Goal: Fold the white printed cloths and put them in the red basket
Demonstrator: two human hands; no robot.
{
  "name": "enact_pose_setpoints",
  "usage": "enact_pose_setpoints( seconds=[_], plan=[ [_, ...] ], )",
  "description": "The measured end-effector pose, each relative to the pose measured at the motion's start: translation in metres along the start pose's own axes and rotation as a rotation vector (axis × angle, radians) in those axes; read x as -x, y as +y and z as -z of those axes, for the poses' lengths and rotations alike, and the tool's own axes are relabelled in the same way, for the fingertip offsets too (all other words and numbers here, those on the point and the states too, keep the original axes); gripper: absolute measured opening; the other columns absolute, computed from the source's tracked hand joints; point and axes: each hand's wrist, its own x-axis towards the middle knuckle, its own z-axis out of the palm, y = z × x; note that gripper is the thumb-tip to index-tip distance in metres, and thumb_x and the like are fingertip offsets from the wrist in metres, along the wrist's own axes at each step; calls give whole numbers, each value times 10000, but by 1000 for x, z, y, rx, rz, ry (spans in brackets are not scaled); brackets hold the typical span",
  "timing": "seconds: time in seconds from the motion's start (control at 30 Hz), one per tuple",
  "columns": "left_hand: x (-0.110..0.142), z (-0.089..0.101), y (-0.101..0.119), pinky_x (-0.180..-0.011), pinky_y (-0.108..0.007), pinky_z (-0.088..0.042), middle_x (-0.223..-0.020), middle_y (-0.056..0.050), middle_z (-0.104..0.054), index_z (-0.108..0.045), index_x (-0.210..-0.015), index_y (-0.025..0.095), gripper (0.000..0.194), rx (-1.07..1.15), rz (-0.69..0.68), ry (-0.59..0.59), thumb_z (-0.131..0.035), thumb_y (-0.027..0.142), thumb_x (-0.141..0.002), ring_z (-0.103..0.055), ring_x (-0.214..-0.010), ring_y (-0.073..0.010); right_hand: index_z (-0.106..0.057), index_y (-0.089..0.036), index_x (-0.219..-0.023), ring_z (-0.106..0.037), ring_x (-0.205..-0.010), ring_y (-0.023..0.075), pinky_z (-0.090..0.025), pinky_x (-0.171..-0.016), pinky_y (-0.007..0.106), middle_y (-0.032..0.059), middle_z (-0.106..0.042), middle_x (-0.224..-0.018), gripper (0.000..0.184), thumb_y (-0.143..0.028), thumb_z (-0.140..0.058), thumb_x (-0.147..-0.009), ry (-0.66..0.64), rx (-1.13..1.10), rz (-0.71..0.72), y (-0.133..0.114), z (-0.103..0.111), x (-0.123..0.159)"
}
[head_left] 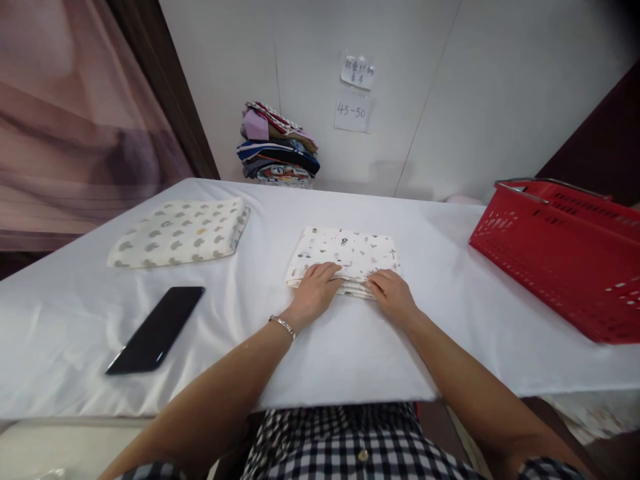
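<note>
A folded white cloth [345, 250] with small grey and coloured prints lies flat in the middle of the table, its layered edge facing me. My left hand [319, 288] grips the near edge on the left, fingers on top and thumb along the front. At the right end of that same edge, my right hand [391, 293] pinches the layers between thumb and fingers. A bracelet [283, 325] circles my left wrist. Off to the left rests another folded cloth [183, 233], cream with grey mouse-head shapes.
A black phone [156, 330] lies at the left front of the white-covered table [345, 360]. On the right stands a red plastic basket [560, 260] with metal handles. Behind the table rises a pile of folded fabrics [279, 147] against the wall, where two paper signs [354, 112] hang.
</note>
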Motion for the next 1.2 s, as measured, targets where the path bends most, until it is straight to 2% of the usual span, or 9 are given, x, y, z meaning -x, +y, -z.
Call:
enact_pose_setpoints(
  seconds=[0.23, 0.43, 0.57, 0.87, 1.03, 1.2],
  plan=[
    [-9, -4, 0, -952, -413, -378, -1234, -54, -577, -660, -861, 203, 184, -75, -20, -39, -479, 217, -882, -451, -1190, -235, -655, -210, -927, -533, -817, 188, -409, -748, 320, 64, -635, -876, 286, -327, -393, -938, 36, 30, 59, 2, -4, 0],
    [-11, -6, 3, -980, -410, -359, -1243, -47, -569, -648, -810, 173, 269, -142, -104, -29, -397, 151, -903, -426, -1218, -227, -654, -203, -943, -531, -803, 187, -414, -735, 322, 63, -636, -874, 263, -302, -410, -936, 100, 54, 87, 1, -7, -1],
    [-9, -3, 4, -1003, -394, -349, -1189, -44, -595, -630, -840, 171, 266, -122, -140, -2, -376, 130, -904, -436, -1209, -202, -649, -202, -1004, -539, -844, 194, -413, -762, 335, 69, -643, -927, 267, -298, -407, -940, 133, 96, 86, 2, -8, 0],
    [-5, -4, 1, -1006, -413, -355, -1156, -48, -602, -617, -843, 168, 284, -51, -143, 6, -344, 137, -916, -455, -1178, -198, -661, -212, -991, -545, -880, 196, -422, -774, 338, 66, -653, -954, 258, -294, -422, -937, 33, 118, 130, 3, -6, 0],
    [-5, 0, 3, -972, -407, -388, -1132, -53, -608, -620, -850, 172, 218, 19, -148, 21, -408, 133, -884, -476, -1140, -208, -660, -213, -999, -545, -863, 196, -430, -762, 338, 60, -656, -945, 240, -287, -443, -928, 53, 111, 131, 2, -5, 1],
    [-4, 2, 1, -948, -404, -403, -1136, -63, -590, -625, -834, 174, 183, 62, -145, -26, -446, 148, -864, -494, -1093, -208, -662, -212, -1011, -541, -845, 192, -433, -755, 337, 65, -654, -942, 244, -277, -443, -926, 143, 100, 116, 3, -7, 3]
  ],
)
